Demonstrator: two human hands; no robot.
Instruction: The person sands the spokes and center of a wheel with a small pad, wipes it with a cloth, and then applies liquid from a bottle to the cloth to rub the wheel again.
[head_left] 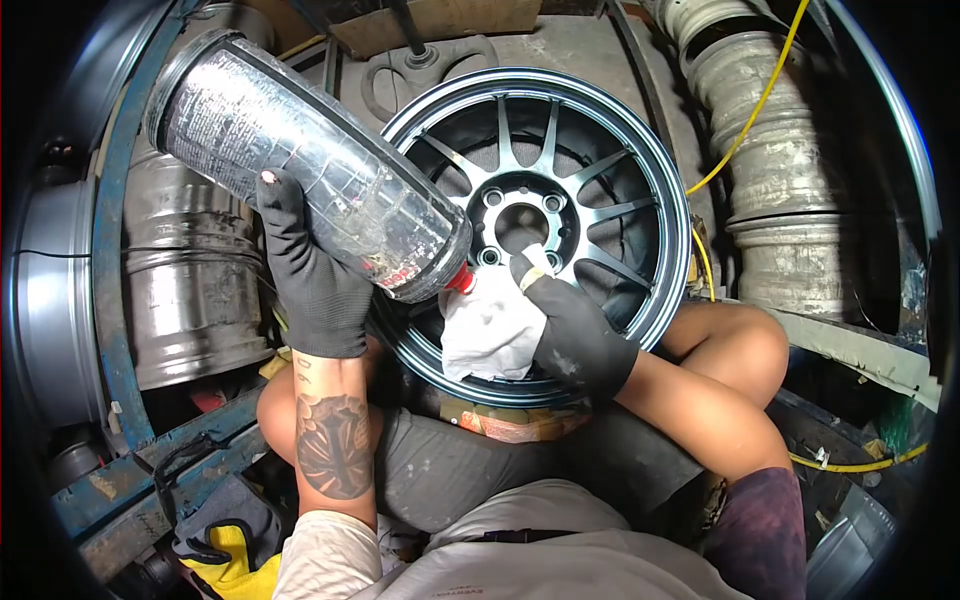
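My left hand (318,295), in a dark knit glove, grips a large clear plastic bottle (310,165) with worn print. The bottle is tipped downward, and its red nozzle (462,280) meets a white cloth (490,325). Bunched in my gloved right hand (580,335), the cloth lies over the lower part of a dark metallic wheel rim (612,210). The rim faces up, with thin spokes and a hub with bolt holes. Part of its left side is hidden by the bottle.
Bare metal rims (195,280) are stacked on the left, and more dull rims (785,170) on the right. A yellow hose (765,100) runs down the right side. Blue metal framing (115,290) borders the left. A grey and yellow glove (225,545) lies lower left.
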